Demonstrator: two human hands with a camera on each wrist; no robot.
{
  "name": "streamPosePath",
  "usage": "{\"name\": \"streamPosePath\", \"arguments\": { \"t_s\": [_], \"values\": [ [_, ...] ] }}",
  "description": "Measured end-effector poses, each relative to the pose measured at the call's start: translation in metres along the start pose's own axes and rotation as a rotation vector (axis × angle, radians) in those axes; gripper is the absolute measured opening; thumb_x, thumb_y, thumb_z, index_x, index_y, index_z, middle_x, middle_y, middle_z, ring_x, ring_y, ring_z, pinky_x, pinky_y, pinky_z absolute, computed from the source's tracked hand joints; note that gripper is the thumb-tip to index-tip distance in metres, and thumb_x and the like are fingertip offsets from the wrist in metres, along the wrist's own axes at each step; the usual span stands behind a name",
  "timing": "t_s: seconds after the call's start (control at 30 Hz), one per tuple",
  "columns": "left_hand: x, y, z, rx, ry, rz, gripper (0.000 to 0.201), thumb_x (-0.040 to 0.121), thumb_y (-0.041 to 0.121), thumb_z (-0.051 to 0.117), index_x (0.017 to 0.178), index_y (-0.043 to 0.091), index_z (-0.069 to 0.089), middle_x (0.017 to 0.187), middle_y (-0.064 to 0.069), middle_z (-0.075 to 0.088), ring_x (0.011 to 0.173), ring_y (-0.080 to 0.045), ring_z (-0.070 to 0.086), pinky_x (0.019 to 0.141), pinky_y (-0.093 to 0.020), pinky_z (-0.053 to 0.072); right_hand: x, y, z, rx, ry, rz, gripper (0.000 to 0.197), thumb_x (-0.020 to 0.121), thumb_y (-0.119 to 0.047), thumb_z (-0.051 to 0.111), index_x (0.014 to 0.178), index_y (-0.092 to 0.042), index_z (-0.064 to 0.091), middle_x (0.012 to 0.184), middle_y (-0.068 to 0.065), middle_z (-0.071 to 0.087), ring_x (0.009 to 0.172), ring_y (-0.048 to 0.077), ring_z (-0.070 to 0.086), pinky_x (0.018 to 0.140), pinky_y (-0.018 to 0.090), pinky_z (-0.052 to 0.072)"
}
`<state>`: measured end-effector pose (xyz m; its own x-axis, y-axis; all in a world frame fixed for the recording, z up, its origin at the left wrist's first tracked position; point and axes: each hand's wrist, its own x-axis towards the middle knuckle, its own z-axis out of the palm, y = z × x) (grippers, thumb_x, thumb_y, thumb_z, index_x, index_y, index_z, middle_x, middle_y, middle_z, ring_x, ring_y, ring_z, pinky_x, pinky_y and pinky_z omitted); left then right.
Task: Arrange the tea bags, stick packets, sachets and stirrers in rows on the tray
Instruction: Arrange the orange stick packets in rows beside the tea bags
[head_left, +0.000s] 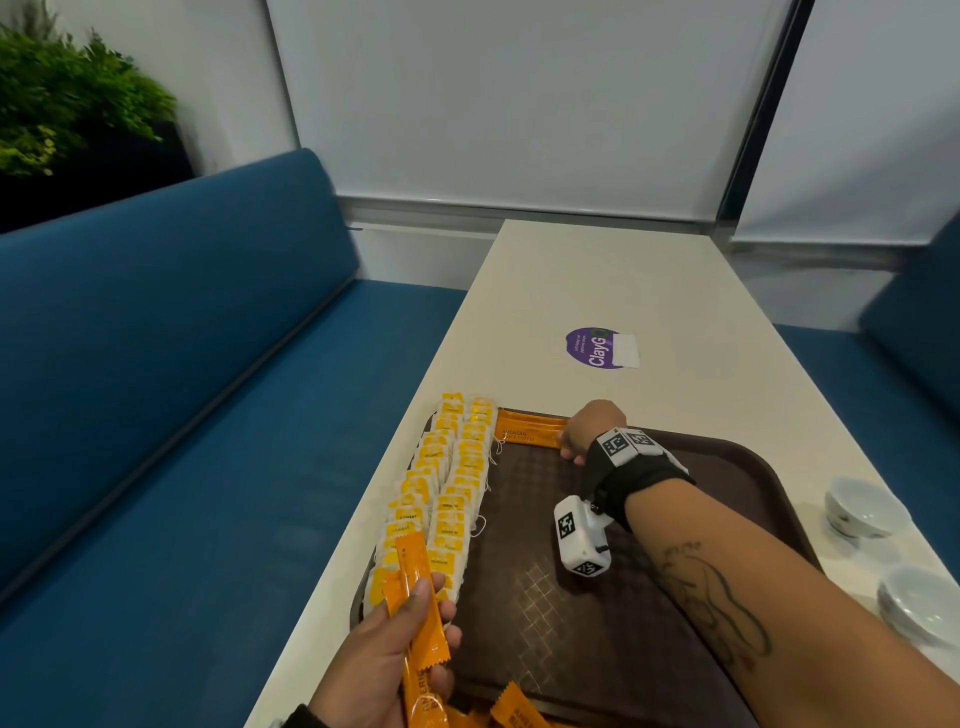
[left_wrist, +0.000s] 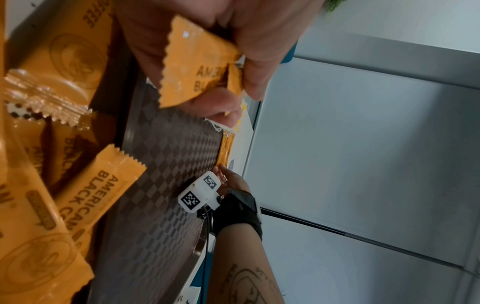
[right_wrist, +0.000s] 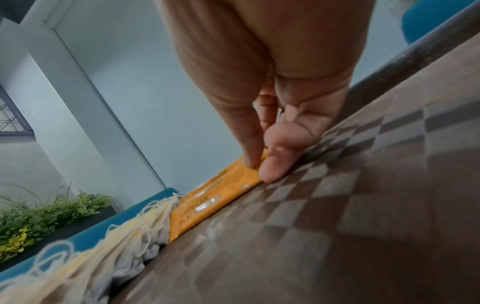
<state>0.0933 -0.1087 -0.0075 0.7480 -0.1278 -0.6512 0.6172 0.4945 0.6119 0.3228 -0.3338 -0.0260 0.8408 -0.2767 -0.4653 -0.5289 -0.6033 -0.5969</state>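
A: Setting. A long white table (head_left: 613, 291) is running between blue bench seats (head_left: 171, 364), with pale blinds behind and a green plant (head_left: 67, 98) at the far left corner. A purple round sticker (head_left: 597, 347) is lying on the tabletop beyond the tray.

B: And the work surface?

A: A dark brown tray (head_left: 597, 613) with a checkered floor is sitting at the near end of the table. Tea bags (head_left: 447, 499) with yellow tags are lying overlapped in two rows along the tray's left side, their strings trailing onto the tray floor.

B: What is the right hand doing?

A: The right hand (head_left: 592, 431) is reaching to the tray's far edge. Its fingertips (right_wrist: 272, 168) are pressing on the near end of an orange stick packet (head_left: 527, 432) that is lying flat along that far rim, just beside the top of the tea bag rows. Whether the fingers are pinching it or only pressing, the views are not settling.

B: And the left?

A: The left hand (head_left: 384, 660) is hovering over the tray's near left corner, fingers curled round a few orange stick packets (head_left: 421, 613) held upright. More loose orange packets (left_wrist: 85, 197) are lying heaped at the tray's near edge.

B: Anything to the right?

A: Two small white bowls (head_left: 865, 506) are standing on the table beside the tray's right rim.
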Motion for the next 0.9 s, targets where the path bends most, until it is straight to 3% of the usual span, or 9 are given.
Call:
{"name": "streamPosePath", "arguments": {
  "t_s": [0.1,0.23,0.33,0.47,0.57,0.63,0.7,0.8,0.9],
  "values": [
    [0.006,0.0,-0.006,-0.018,-0.04,0.029,0.024,0.092,0.021,0.051,0.107,0.005,0.059,0.064,-0.014,0.063,0.046,-0.024,0.06,0.033,-0.025,0.046,0.005,-0.003,0.005,-0.058,0.075,0.025,0.019,0.088,-0.025,0.066,0.081,-0.009,0.058,0.068,0.001,0.062,0.053,0.01,0.057,0.049,0.019,0.044],
    [0.003,0.001,-0.004,-0.028,-0.044,0.013,0.023,0.091,0.021,0.051,0.107,0.005,0.059,0.063,-0.014,0.063,0.046,-0.024,0.061,0.033,-0.026,0.046,0.008,-0.001,0.009,-0.22,0.134,-0.002,0.033,0.08,-0.035,0.073,0.1,-0.01,0.064,0.094,0.003,0.071,0.079,0.016,0.067,0.071,0.024,0.05],
    [-0.001,0.003,-0.001,-0.022,-0.049,0.011,0.023,0.091,0.022,0.051,0.106,0.006,0.059,0.065,-0.014,0.064,0.048,-0.025,0.062,0.034,-0.026,0.048,0.01,0.002,0.01,-0.272,0.161,-0.037,0.035,0.081,-0.036,0.071,0.103,-0.01,0.062,0.099,0.004,0.07,0.083,0.018,0.066,0.073,0.025,0.051],
    [-0.004,0.003,0.003,-0.009,-0.053,0.018,0.024,0.09,0.023,0.052,0.106,0.006,0.06,0.07,-0.015,0.063,0.057,-0.026,0.061,0.036,-0.027,0.049,0.001,0.004,0.003,-0.247,0.162,-0.074,0.039,0.08,-0.033,0.073,0.106,-0.006,0.062,0.104,0.008,0.069,0.096,0.024,0.066,0.089,0.033,0.053],
    [-0.004,0.002,0.007,0.01,-0.038,0.048,0.027,0.089,0.023,0.055,0.11,0.007,0.06,0.079,-0.016,0.059,0.065,-0.027,0.057,0.036,-0.027,0.049,-0.034,0.002,-0.007,-0.093,0.166,-0.192,0.027,0.08,-0.026,0.075,0.092,-0.006,0.063,0.094,0.01,0.067,0.089,0.026,0.066,0.081,0.034,0.054],
    [-0.004,0.0,0.01,0.018,-0.024,0.06,0.031,0.087,0.023,0.059,0.115,0.01,0.057,0.087,-0.015,0.057,0.068,-0.029,0.056,0.038,-0.028,0.051,-0.077,0.0,-0.011,0.142,0.048,-0.309,0.021,0.078,-0.019,0.076,0.079,-0.012,0.056,0.076,0.006,0.062,0.067,0.016,0.061,0.057,0.027,0.05],
    [-0.005,-0.002,0.013,0.02,-0.029,0.07,0.031,0.085,0.022,0.061,0.114,0.012,0.057,0.088,-0.014,0.057,0.071,-0.03,0.057,0.039,-0.029,0.052,-0.127,0.001,-0.011,0.156,-0.165,-0.406,0.023,0.077,-0.021,0.077,0.078,-0.013,0.055,0.063,0.0,0.058,0.051,0.007,0.055,0.043,0.019,0.04],
    [-0.009,-0.003,0.02,0.001,-0.058,0.084,0.025,0.085,0.018,0.062,0.108,0.009,0.06,0.084,-0.015,0.059,0.071,-0.029,0.058,0.04,-0.029,0.053,-0.182,0.013,-0.004,0.007,-0.467,-0.477,0.024,0.073,-0.029,0.079,0.079,-0.017,0.059,0.06,-0.003,0.062,0.052,0.006,0.058,0.042,0.017,0.039],
    [-0.013,-0.005,0.025,0.038,-0.099,0.094,0.029,0.082,0.02,0.063,0.108,0.01,0.059,0.085,-0.015,0.066,0.07,-0.028,0.062,0.04,-0.028,0.051,-0.215,0.028,0.006,0.009,-0.568,-0.483,0.027,0.075,-0.031,0.078,0.088,-0.017,0.058,0.069,-0.001,0.064,0.058,0.01,0.061,0.043,0.018,0.041]
  ]
}}
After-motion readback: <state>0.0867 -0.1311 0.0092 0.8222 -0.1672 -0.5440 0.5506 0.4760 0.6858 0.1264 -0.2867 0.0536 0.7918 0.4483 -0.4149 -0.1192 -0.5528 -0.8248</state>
